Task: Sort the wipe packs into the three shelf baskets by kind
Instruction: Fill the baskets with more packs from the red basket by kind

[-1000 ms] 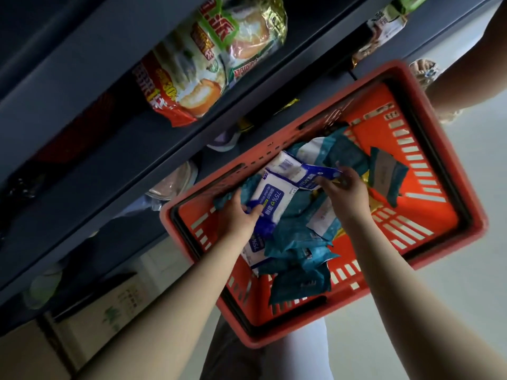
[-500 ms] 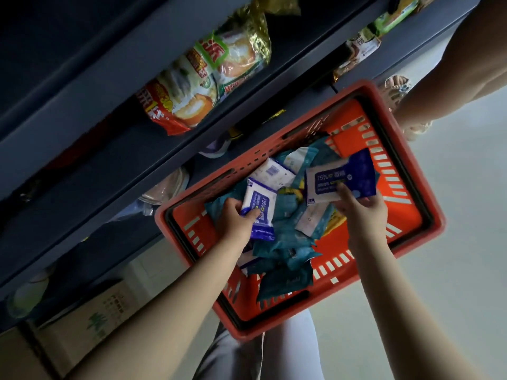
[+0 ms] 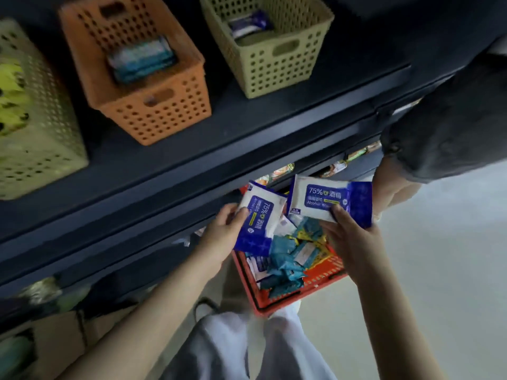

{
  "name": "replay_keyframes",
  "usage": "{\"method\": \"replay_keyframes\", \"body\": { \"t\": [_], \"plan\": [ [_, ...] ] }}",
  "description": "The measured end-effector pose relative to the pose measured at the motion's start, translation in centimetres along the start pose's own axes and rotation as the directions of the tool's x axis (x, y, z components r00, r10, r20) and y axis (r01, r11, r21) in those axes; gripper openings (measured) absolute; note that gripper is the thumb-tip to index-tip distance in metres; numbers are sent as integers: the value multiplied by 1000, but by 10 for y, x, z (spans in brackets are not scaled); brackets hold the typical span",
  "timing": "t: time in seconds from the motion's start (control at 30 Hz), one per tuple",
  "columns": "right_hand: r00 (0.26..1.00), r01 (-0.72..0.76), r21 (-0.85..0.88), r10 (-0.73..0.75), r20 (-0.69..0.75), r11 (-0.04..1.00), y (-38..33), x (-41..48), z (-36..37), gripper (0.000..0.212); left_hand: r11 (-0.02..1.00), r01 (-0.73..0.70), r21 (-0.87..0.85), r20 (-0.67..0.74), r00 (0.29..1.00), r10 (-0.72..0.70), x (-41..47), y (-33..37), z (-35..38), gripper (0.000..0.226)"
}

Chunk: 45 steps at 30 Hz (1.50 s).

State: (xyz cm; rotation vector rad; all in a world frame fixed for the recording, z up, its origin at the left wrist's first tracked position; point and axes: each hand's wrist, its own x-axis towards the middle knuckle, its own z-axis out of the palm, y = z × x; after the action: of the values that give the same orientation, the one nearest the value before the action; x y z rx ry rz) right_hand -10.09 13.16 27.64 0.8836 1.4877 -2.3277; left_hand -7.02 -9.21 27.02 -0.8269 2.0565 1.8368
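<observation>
My left hand (image 3: 219, 235) grips a blue-and-white alcohol wipe pack (image 3: 259, 215) above the red shopping basket (image 3: 277, 304). My right hand (image 3: 349, 237) pinches a second blue-and-white alcohol wipe pack (image 3: 326, 198), held flat beside the first. Several teal, yellow and white packs (image 3: 290, 256) lie in the red basket below. On the shelf above stand an orange basket (image 3: 153, 111) holding teal packs (image 3: 141, 57), an olive basket (image 3: 277, 64) with a blue-and-white pack (image 3: 251, 24), and a pale green basket (image 3: 38, 149) with yellow packs (image 3: 11, 91).
Another person in a dark top (image 3: 450, 127) stands close on the right, a hand (image 3: 392, 187) hanging near my right pack. The dark shelf edge (image 3: 192, 171) runs between the baskets and my hands. Snack bags (image 3: 337, 165) sit on a lower shelf. Pale floor (image 3: 439, 270) lies right.
Both hands have lifted their blue-and-white packs up out of the red basket. My view has tilted up, bringing the three shelf baskets into sight.
</observation>
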Motion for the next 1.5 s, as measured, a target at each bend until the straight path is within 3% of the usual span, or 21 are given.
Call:
{"method": "replay_keyframes", "body": {
  "t": [0.1, 0.17, 0.27, 0.37, 0.73, 0.87, 1.1, 1.2, 1.37, 1.5],
  "plan": [
    [992, 54, 20, -56, 113, 998, -14, -42, 31, 32, 995, -98, -14, 37, 994, 98, -30, 29, -46, 14],
    [986, 87, 20, -89, 139, 996, -16, -67, 53, 24, 987, -159, -36, 70, 984, 161, -47, 43, -79, 15],
    [984, 142, 44, -146, 106, 989, -7, -100, 91, 11, 975, -197, -101, 125, 970, 209, -67, 58, -128, 11],
    [981, 174, 45, -178, 80, 984, 5, -124, 127, 13, 965, -191, -180, 173, 960, 222, -78, 72, -173, 18],
    [945, 274, 61, -280, 169, 960, 1, -143, 238, 17, 900, -313, -302, 71, 934, 349, -68, 113, -269, 29],
    [928, 296, 64, -303, 217, 953, -17, -131, 264, 22, 880, -315, -356, 25, 938, 346, -51, 132, -279, 43],
    [915, 280, 137, -307, 262, 950, -68, -75, 297, 34, 826, -279, -490, -36, 953, 300, 6, 180, -260, 32],
    [921, 247, 135, -276, 277, 960, -94, -42, 306, 29, 826, -256, -503, -40, 961, 273, 38, 206, -241, 34],
    [921, 239, 43, -240, 307, 970, -139, 18, 311, 34, 846, -205, -493, -78, 978, 191, 92, 246, -203, 36],
    [944, 223, 1, -217, 248, 975, -173, 60, 309, 28, 854, -186, -486, -141, 981, 133, 131, 271, -176, 34]
  ]
}}
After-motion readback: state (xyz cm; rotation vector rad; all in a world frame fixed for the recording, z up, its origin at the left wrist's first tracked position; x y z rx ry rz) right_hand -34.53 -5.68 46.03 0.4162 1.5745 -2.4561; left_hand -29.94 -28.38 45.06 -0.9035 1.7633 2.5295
